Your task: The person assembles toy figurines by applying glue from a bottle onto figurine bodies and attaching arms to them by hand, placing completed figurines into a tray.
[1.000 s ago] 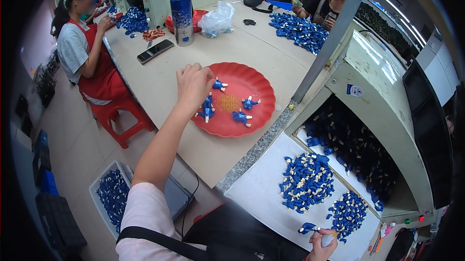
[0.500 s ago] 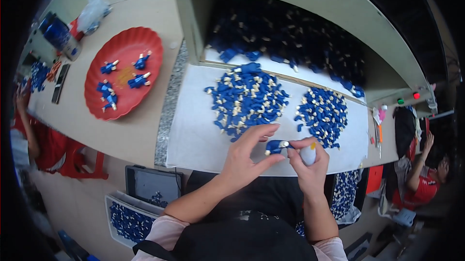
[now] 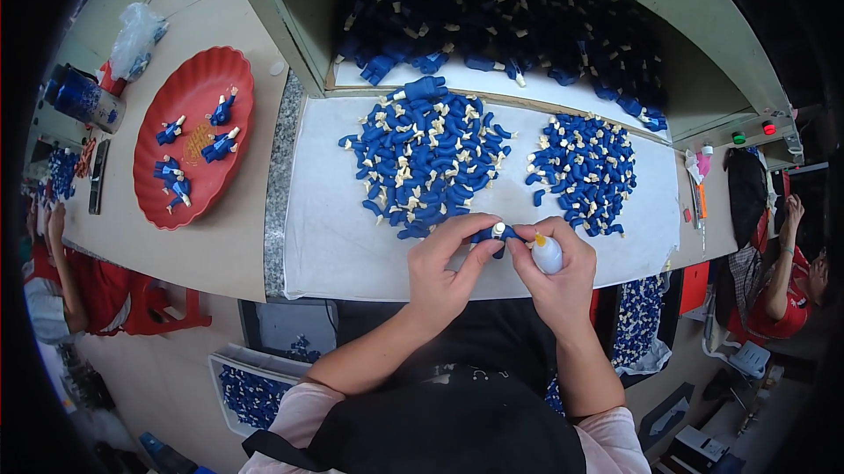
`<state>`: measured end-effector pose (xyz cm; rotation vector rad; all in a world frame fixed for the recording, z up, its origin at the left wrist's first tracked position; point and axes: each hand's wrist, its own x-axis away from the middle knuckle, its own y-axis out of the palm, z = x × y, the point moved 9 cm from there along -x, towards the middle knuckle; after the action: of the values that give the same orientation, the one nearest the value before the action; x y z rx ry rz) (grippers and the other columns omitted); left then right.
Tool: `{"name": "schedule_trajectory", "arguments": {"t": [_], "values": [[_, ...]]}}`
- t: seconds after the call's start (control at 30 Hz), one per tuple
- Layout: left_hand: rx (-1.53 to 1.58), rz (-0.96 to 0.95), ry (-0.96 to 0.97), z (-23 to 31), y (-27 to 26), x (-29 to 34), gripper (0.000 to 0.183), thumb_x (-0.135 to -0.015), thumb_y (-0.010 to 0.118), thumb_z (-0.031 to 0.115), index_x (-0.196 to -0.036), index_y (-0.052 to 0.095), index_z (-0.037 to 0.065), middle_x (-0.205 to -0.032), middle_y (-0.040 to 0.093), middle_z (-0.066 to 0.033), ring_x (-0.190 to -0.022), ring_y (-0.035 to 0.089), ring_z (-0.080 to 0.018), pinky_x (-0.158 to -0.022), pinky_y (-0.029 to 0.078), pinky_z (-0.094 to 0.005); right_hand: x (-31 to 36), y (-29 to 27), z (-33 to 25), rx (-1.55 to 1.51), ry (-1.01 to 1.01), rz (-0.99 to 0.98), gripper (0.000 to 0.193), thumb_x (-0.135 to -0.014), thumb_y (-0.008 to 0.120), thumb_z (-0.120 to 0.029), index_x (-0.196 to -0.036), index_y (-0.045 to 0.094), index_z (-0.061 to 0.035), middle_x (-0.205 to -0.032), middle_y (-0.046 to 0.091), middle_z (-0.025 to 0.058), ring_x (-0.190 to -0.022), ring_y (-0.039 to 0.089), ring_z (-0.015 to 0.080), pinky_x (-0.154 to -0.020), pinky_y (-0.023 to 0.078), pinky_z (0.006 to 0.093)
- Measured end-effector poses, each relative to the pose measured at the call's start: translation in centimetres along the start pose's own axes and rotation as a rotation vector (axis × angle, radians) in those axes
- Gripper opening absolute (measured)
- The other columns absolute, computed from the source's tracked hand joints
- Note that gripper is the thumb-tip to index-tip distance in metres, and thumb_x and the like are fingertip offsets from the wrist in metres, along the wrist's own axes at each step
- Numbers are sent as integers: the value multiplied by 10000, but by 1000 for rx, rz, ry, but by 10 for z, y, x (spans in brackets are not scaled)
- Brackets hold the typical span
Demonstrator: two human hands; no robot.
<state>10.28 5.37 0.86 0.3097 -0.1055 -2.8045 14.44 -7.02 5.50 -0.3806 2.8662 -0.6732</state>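
Between my hands is a small blue figurine body [image 3: 498, 233] with a cream-coloured neck end pointing up. My left hand [image 3: 440, 270] pinches its left side between thumb and fingers. With thumb and forefinger, my right hand [image 3: 563, 288] grips the other side, where a blue piece meets the body; the fingers partly hide the joint. Tucked in that same hand is a small white squeeze bottle [image 3: 547, 256] with a yellow tip. Ahead on the white sheet [image 3: 330, 250] lie a large pile of blue-and-cream figurine arms [image 3: 431, 157] and a smaller similar pile [image 3: 582, 175].
On the left, a red scalloped plate [image 3: 145, 171] carries several assembled figurines. A dark cabinet opening behind the piles holds many blue bodies [image 3: 378, 68]. Bins of blue parts [image 3: 255, 397] stand below the table edge. People in red sit at both sides.
My left hand, open around the figurine before, has closed on it and moved nearer my right hand. The figurine now has its neck end up. The view has shifted slightly.
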Motion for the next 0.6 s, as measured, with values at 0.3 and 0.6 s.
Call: {"name": "schedule_trajectory", "arguments": {"t": [0.3,0.6], "values": [[1003,-94,-420,-21,34,7,219,-832,486,39,-1047,442,36,-1036,520,-77,-976,482,-138,-858,364,-258,18,-4,-12,19,-149,91,408,-610,712,-38,-981,545,-11,-768,534,86,-635,516,152,-553,419,228],[1217,-137,-627,-10,40,16,371,-864,455,161,-1202,394,23,-1173,460,-112,-1030,458,-154,-874,353,-271,29,-6,-28,250,-447,191,351,-612,683,25,-943,569,-5,-782,542,99,-662,549,183,-551,448,248]]}}
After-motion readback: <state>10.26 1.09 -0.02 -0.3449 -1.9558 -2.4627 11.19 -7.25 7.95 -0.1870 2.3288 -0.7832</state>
